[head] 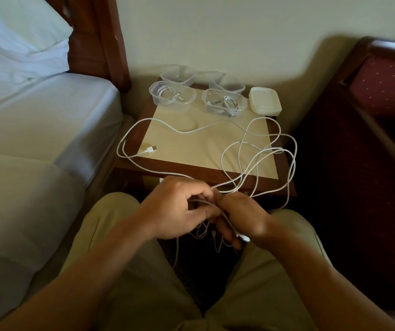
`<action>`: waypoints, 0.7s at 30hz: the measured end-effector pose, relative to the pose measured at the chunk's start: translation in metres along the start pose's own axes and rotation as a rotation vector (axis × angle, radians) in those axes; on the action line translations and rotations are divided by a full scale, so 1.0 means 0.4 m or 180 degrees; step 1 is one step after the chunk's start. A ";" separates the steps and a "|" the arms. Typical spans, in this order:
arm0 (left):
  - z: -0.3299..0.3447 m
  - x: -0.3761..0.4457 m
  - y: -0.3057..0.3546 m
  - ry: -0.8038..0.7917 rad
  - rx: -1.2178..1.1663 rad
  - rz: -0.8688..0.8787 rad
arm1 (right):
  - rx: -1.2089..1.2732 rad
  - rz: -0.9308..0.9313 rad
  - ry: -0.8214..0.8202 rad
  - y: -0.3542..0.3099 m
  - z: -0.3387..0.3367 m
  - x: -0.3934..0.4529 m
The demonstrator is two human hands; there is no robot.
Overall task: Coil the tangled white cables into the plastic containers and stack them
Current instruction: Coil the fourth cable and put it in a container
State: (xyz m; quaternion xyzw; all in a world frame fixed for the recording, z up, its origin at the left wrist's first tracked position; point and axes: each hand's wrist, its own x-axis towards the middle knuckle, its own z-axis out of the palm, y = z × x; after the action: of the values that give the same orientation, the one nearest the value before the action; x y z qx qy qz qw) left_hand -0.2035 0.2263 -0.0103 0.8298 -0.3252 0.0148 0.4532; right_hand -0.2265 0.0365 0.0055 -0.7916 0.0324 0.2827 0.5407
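Tangled white cables [246, 149] loop across the small wooden table [186, 149] and hang over its front and right edges. One USB plug [152, 148] lies on the table's left side. My left hand [177, 209] pinches a cable strand over my lap. My right hand [239, 218] grips cable strands beside it, a white connector poking out below its fingers. At the table's back stand several clear plastic containers: the front-left container [172, 95] and the front-right container [224, 102] each hold a coiled cable. Two empty containers [178, 75] stand behind them.
A stack of white lids [265, 100] sits at the table's back right corner. A bed [36, 120] with white sheets lies to the left, a dark red chair [371, 130] to the right. My knees in beige trousers [124, 259] are below the hands.
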 end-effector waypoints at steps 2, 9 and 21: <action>-0.002 0.003 0.004 0.0207 -0.0495 -0.0273 | 0.1021 0.0110 -0.0358 -0.004 0.002 -0.006; 0.004 0.009 0.007 0.0362 -0.1039 -0.0547 | 0.2482 0.0074 -0.1479 -0.013 0.025 -0.007; 0.011 0.003 0.020 0.0201 -0.1790 -0.0809 | 0.2730 -0.0417 -0.2341 -0.002 0.008 -0.018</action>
State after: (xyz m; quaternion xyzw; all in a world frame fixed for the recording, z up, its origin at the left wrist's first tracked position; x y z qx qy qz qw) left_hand -0.2082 0.2193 -0.0063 0.7050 -0.1960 -0.1068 0.6732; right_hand -0.2336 0.0380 0.0088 -0.3510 -0.0954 0.4671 0.8059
